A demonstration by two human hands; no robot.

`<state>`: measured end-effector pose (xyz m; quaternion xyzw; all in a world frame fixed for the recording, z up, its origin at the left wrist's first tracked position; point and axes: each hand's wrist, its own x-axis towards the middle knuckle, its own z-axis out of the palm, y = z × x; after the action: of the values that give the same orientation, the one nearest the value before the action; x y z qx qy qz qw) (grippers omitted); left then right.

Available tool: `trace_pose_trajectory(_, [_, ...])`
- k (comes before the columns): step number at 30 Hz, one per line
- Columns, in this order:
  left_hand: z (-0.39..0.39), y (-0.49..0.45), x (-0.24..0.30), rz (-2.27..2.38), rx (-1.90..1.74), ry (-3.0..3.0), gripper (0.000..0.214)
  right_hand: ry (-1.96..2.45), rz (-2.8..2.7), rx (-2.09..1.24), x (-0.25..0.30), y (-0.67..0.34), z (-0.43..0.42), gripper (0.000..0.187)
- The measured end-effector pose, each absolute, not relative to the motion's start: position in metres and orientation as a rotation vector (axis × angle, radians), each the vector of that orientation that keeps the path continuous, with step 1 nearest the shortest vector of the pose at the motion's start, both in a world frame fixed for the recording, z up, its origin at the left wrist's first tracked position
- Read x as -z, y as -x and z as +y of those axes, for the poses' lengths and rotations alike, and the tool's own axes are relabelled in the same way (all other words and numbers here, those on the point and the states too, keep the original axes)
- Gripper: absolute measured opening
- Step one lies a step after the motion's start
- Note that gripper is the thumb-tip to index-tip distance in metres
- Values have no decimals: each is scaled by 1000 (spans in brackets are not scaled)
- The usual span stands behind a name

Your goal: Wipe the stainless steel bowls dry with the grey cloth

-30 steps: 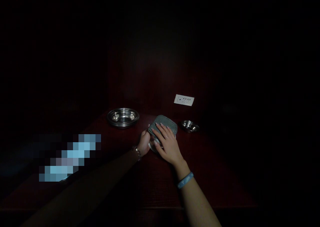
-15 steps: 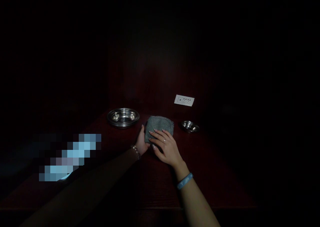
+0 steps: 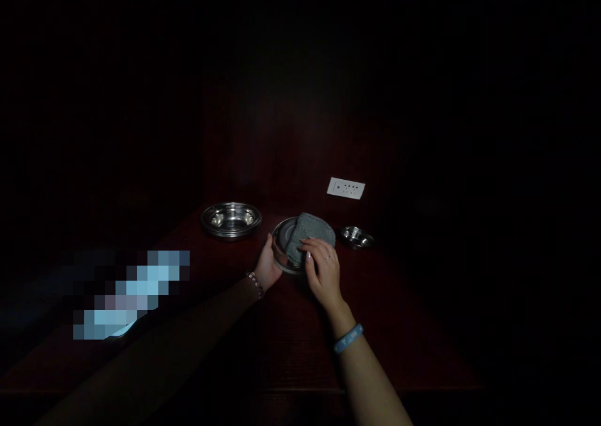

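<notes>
On a dark red-brown table (image 3: 291, 338) I hold a round steel dish (image 3: 280, 241) at its left rim with my left hand (image 3: 267, 266), fingers curled on the edge. My right hand (image 3: 323, 269) presses a folded grey cloth (image 3: 307, 235) into the dish, fingers bent over the cloth's near edge. The cloth covers most of the dish, and only its left rim shows. A bead bracelet sits on my left wrist and a blue band on my right.
A larger steel bowl (image 3: 231, 219) stands to the left at the back. A small steel dish (image 3: 357, 237) lies to the right. A white socket plate (image 3: 346, 188) is set into the surface behind. A blurred light-blue patch (image 3: 129, 294) lies at the left. The surroundings are very dark.
The cloth has shifted right and back over the dish, baring the left rim. My right hand went from flat fingers to bent fingers on the cloth. My left hand stayed at the rim.
</notes>
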<state>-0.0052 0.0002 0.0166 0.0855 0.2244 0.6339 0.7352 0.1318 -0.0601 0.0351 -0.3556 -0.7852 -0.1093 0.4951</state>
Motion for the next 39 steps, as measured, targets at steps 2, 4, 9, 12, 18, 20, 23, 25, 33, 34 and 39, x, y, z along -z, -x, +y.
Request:
trace_pose_trajectory(2, [0, 4, -16, 470, -1369, -213, 47, 916, -1878, 291, -33, -132, -58, 26])
trace_pose_trajectory(4, [0, 4, -15, 459, -1337, -248, 49, 966, -1845, 307, -31, -132, -57, 30])
trace_pose_trajectory(9, [1, 3, -11, 436, -1304, -371, 50, 1060, -1758, 267, -25, -133, -49, 54])
trace_pose_trajectory(12, [3, 2, -7, 469, -1364, -397, 43, 1067, -1747, 191, -21, -136, -43, 57])
trace_pose_trajectory(18, [-6, -1, -8, 587, -1493, -466, 32, 1093, -1609, 53, -18, -140, -38, 50])
trace_pose_trajectory(20, [-12, -1, -11, 631, -1475, -508, 36, 1121, -1557, 1, -18, -142, -38, 48])
trace_pose_trajectory(23, [-18, -1, -14, 658, -1473, -554, 42, 1116, -1542, -7, -18, -144, -37, 47])
trace_pose_trajectory(25, [-19, -2, -16, 656, -1490, -591, 43, 1084, -1552, 12, -18, -144, -37, 46])
trace_pose_trajectory(33, [-20, -4, -15, 622, -1527, -729, 55, 1068, -1572, 85, -23, -143, -41, 41])
trace_pose_trajectory(34, [-20, -4, -14, 624, -1523, -746, 56, 1068, -1592, 107, -24, -143, -42, 41])
trace_pose_trajectory(39, [-19, -5, -11, 639, -1504, -791, 54, 1075, -1721, 245, -29, -142, -47, 41])
